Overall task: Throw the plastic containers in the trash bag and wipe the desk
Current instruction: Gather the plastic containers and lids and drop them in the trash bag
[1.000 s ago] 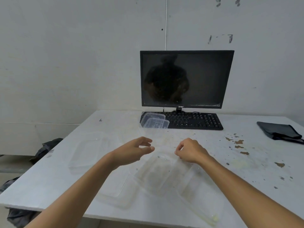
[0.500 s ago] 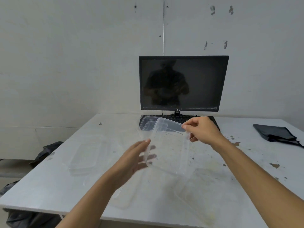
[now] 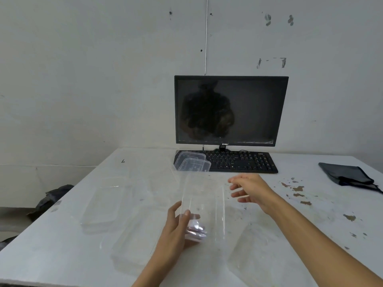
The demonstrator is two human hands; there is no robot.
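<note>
White-topped table [image 3: 68, 251]: pale surface, brown dried stains [image 3: 296, 189] scattered over its right part.

Clear rectangular plastic container, held [image 3: 204, 204]: raised above the table centre, long axis running away from the camera. Gripped at its near-left corner by the left hand [image 3: 179, 228], thumb on the near face, fingers seen through the plastic behind it.

Right hand [image 3: 248, 190]: just right of the held container, not touching it, fingers spread and loosely curled, holding nothing.

Clear shallow plastic tray, far left [image 3: 103, 201]: lying flat on the table, left of the held container.

Clear plastic tray, near left [image 3: 128, 243]: flat on the table, beside the left forearm, overlapping the near edge of the far-left tray; exact outline hard to tell.

Clear plastic tray, near right [image 3: 255, 251]: flat on the table, partly under the right forearm.

Two clear plastic lids, stacked [image 3: 191, 163]: at the left end of the black keyboard [image 3: 238, 162], overlapping its corner.

Black flat-screen monitor [image 3: 230, 109]: upright behind the keyboard, against the grey wall, screen dark.

Black folded cloth pouch [image 3: 348, 176]: on the far right of the table, well apart from the containers.

Dark crumpled bag [image 3: 53, 195]: on the floor beyond the table's left edge; material cannot be told.
</note>
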